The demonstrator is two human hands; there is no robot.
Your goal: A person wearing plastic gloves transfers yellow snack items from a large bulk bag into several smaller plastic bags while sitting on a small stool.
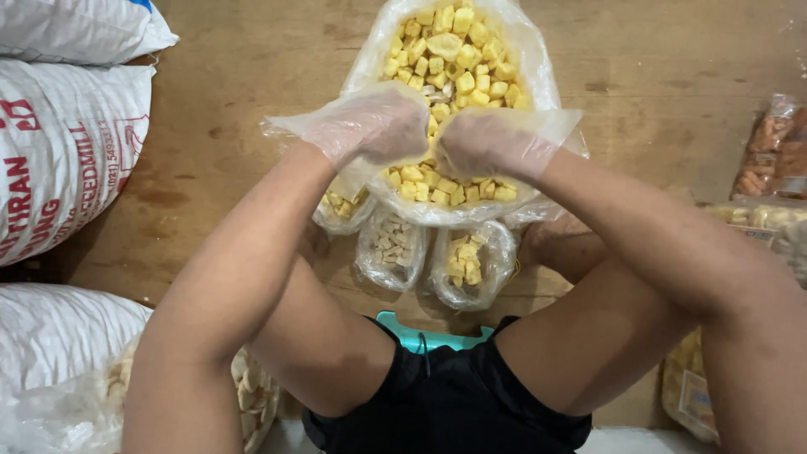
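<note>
Knees foreground | left hand (374, 126), right hand (487, 143) fisted, seemingly gripping cracker bag (458, 50) rim

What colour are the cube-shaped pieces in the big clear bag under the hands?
Yellow cube-shaped pieces, some paler; the head view shows them clearly in the big clear bag.

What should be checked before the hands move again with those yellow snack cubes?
1. Plastic gloves on both: left hand and right hand covered: ok.
2. Big bag of yellow cubes open and within reach: ok.
3. Small filled bags lying clear of the hands: ok.
4. What the closed fists hold: cannot tell.
5. Small bags sealed: cannot tell.
6. Wooden floor free of spilled cubes: ok.
</note>
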